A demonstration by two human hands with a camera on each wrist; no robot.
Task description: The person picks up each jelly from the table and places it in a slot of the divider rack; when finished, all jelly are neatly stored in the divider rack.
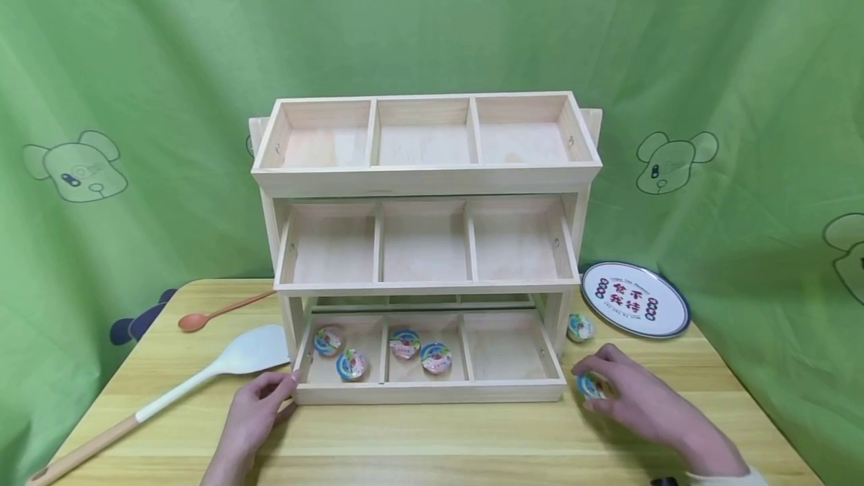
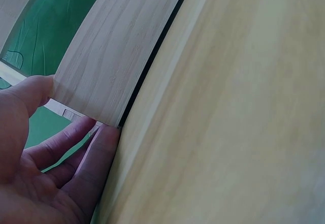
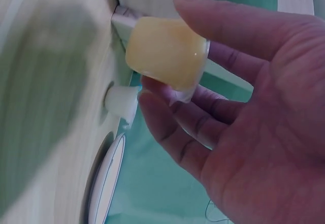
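My right hand (image 1: 637,400) is at the right of a three-tier wooden shelf (image 1: 425,180), holding a jelly cup (image 1: 591,385) between thumb and fingers. The right wrist view shows this cup's yellowish body (image 3: 165,49) raised off the table. At the shelf's lower left, my left hand (image 1: 253,411) grips the front corner of the bottom tray (image 1: 432,394), thumb at the upper edge and fingers at its end (image 2: 86,148). Two jelly cups (image 1: 352,364) lie in that tray's left compartment and two more (image 1: 436,358) in the middle one. Its right compartment (image 1: 506,347) holds nothing.
Another jelly cup (image 1: 580,327) stands beside the shelf's right leg, close to an oval plate (image 1: 634,300) with red characters. On the left lie a white spatula (image 1: 253,351) with a wooden handle and a small orange-brown spoon (image 1: 196,321). A green curtain (image 1: 432,21) hangs behind.
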